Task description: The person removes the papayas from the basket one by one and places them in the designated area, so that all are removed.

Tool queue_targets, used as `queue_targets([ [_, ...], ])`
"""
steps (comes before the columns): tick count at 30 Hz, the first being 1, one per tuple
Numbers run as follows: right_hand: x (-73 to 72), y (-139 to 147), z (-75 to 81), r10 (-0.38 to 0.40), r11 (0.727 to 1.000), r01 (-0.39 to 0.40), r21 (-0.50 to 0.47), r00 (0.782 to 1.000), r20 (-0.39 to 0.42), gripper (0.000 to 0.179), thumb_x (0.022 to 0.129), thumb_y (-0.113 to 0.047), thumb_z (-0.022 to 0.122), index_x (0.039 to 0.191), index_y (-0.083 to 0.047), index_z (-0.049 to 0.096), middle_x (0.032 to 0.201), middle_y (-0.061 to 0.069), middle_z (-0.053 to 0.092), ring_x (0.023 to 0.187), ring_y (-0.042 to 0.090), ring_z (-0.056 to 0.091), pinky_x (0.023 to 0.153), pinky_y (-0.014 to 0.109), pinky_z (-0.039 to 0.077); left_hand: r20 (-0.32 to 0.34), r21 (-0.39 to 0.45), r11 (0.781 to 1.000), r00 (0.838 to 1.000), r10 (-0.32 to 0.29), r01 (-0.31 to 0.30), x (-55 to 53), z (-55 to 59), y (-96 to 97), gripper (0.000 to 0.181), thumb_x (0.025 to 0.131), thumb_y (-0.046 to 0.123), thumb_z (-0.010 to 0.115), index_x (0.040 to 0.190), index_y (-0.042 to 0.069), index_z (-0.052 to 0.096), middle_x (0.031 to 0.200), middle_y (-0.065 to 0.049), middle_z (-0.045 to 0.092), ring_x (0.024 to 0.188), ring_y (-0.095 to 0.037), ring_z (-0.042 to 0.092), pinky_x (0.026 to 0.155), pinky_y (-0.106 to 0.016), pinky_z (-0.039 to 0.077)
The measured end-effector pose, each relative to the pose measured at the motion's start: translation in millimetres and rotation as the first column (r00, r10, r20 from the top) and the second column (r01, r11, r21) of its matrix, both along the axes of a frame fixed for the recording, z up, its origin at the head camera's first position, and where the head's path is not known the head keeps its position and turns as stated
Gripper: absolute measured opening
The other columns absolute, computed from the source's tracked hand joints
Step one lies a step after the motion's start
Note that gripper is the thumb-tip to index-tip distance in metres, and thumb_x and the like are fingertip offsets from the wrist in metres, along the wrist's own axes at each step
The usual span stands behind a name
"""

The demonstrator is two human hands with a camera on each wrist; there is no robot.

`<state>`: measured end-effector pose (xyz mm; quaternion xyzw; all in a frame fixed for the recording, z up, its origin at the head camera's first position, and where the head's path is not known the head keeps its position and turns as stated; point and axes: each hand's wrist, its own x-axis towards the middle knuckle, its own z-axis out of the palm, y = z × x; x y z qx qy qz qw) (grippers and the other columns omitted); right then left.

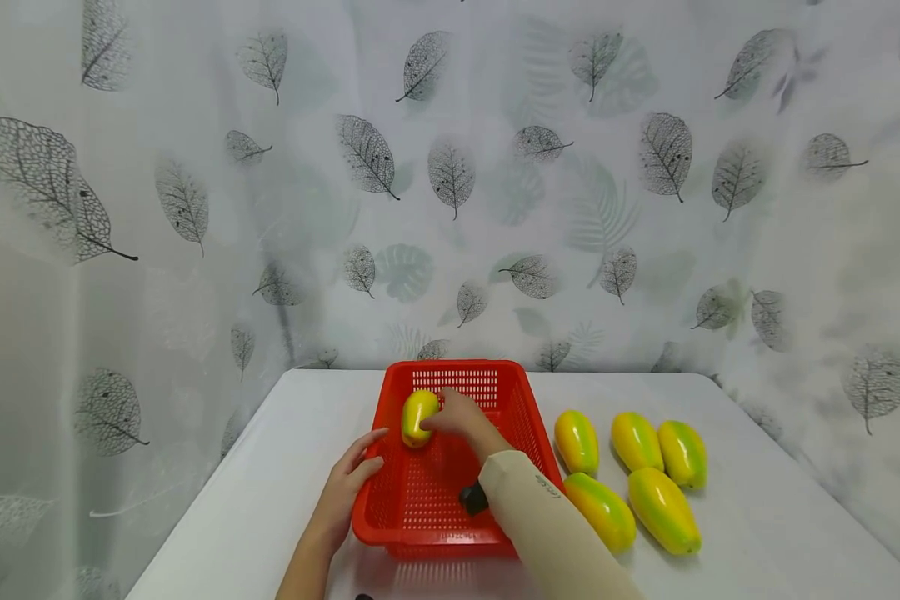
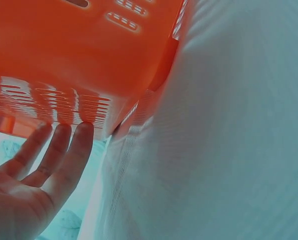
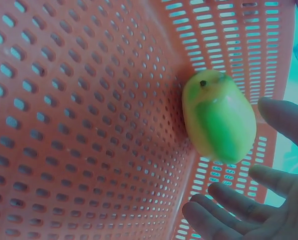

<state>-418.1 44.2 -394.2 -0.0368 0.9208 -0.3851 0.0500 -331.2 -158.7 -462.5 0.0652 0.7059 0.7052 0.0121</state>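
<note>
A red plastic basket (image 1: 438,537) with slotted walls stands on the white table. Inside it, near the back left corner, lies a yellow-green papaya (image 1: 418,417). My right hand (image 1: 461,417) reaches into the basket beside this papaya. In the right wrist view its fingers (image 3: 233,202) are spread and stand apart from the fruit, with a gap between thumb and skin. At the basket's left side is my left hand (image 1: 345,479). Its extended fingers (image 2: 64,145) meet the outer wall in the left wrist view, fingertips right at the slots.
Several more papayas (image 1: 633,442) lie on the white table (image 1: 765,500) to the right of the basket, two of them close to its right wall. Behind the table hangs a pale curtain (image 1: 495,242) with a leaf print. My right sleeve (image 1: 547,525) crosses over the basket's front right corner.
</note>
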Motion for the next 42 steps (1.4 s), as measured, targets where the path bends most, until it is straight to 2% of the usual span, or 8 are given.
queue_targets([
  [5,1.7,-1.7,-0.3,0.007,1.000,-0.007,0.010,1.000,-0.016,0.066,0.085,-0.024,0.082,0.140,0.000,0.055,0.125,0.017,0.067,0.108,0.033,0.061,0.103,0.052,0.052,-0.001,-0.003,1.000,1.000,0.004,-0.004,0.9,0.1,0.5,0.049,0.104,0.025,0.053,0.152,0.022,0.049,0.157,-0.017,0.048,0.136,-0.041,0.052,0.099,-0.047,0.059],
  [14,-1.0,-4.5,-3.1,-0.004,1.000,0.004,0.006,1.000,0.023,0.061,0.085,-0.025,0.083,0.135,-0.001,0.057,0.115,0.015,0.067,0.100,0.031,0.060,0.100,0.050,0.054,0.010,-0.008,1.000,1.000,0.009,-0.009,1.1,1.3,0.4,0.047,0.104,0.024,0.053,0.151,0.027,0.051,0.156,-0.017,0.048,0.134,-0.041,0.054,0.097,-0.047,0.060],
  [24,-6.7,-9.2,-7.8,0.005,1.000,-0.005,-0.002,0.999,0.039,0.070,0.087,-0.026,0.081,0.144,0.000,0.051,0.133,0.019,0.063,0.112,0.033,0.060,0.106,0.052,0.051,-0.002,0.002,1.000,1.000,-0.002,0.002,1.5,-0.5,0.0,0.049,0.105,0.021,0.052,0.153,0.023,0.048,0.155,-0.018,0.048,0.133,-0.043,0.054,0.095,-0.046,0.061],
  [34,-9.5,-10.9,-6.1,0.018,0.999,-0.016,-0.033,0.998,0.058,0.074,0.087,-0.026,0.080,0.149,-0.001,0.048,0.138,0.019,0.061,0.117,0.035,0.059,0.109,0.053,0.049,-0.011,0.009,1.000,1.000,-0.008,0.008,2.4,3.3,1.1,0.046,0.104,0.019,0.052,0.150,0.027,0.051,0.155,-0.020,0.048,0.132,-0.044,0.055,0.095,-0.047,0.060],
  [42,-8.7,-10.9,-3.8,0.045,0.997,-0.039,-0.067,0.995,0.085,0.073,0.087,-0.022,0.080,0.150,-0.005,0.048,0.143,0.019,0.059,0.119,0.035,0.058,0.109,0.053,0.049,-0.028,-0.008,1.000,1.000,-0.011,0.011,2.7,0.8,1.1,0.051,0.104,0.019,0.052,0.155,0.020,0.045,0.155,-0.022,0.047,0.131,-0.045,0.057,0.094,-0.047,0.061],
])
